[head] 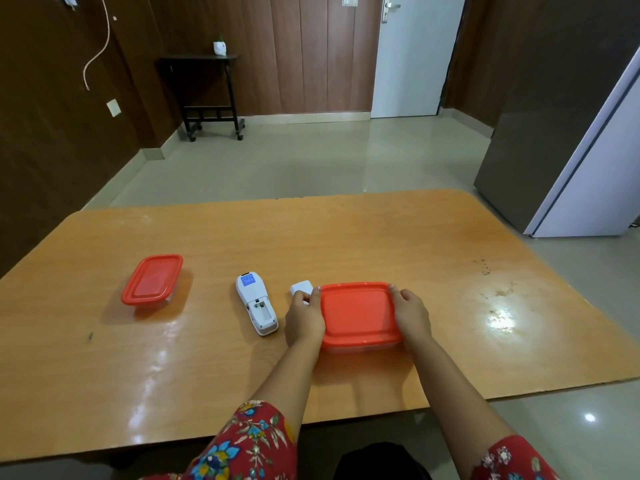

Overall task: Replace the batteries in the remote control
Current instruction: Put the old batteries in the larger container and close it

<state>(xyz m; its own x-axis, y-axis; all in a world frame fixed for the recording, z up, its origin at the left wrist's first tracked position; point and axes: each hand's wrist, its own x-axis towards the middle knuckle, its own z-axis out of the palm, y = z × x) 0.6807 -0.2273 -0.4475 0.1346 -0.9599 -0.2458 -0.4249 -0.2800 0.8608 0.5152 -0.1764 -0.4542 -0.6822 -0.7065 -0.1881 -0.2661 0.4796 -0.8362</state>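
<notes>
Remote control face down on the tabletop, battery bay uncovered and seemingly empty. Small white cover piece, probably the bay's lid, just right of the remote, partly hidden behind the left hand. Larger red-lidded container right of the remote again, close beside it, gripped from both sides: left hand clasping its left edge with fingertips curled over the far corner, right hand clasping its right edge likewise. Neither hand released, neither clenched on nothing; both grasping the container's lid rim. Smaller red-lidded container well apart to the left of the remote, untouched and closed.

Likely step: opening the larger container, presumably for fresh cells, though contents hidden under the opaque lid. To do it well: pin the base down with one palm, peel up one corner with the other hand's fingertips instead of yanking both sides together. Lift slowly, lest loose cells jump out or the box slide left into the cover piece and the remote. Set the lid down to the right, away from the remote.
</notes>
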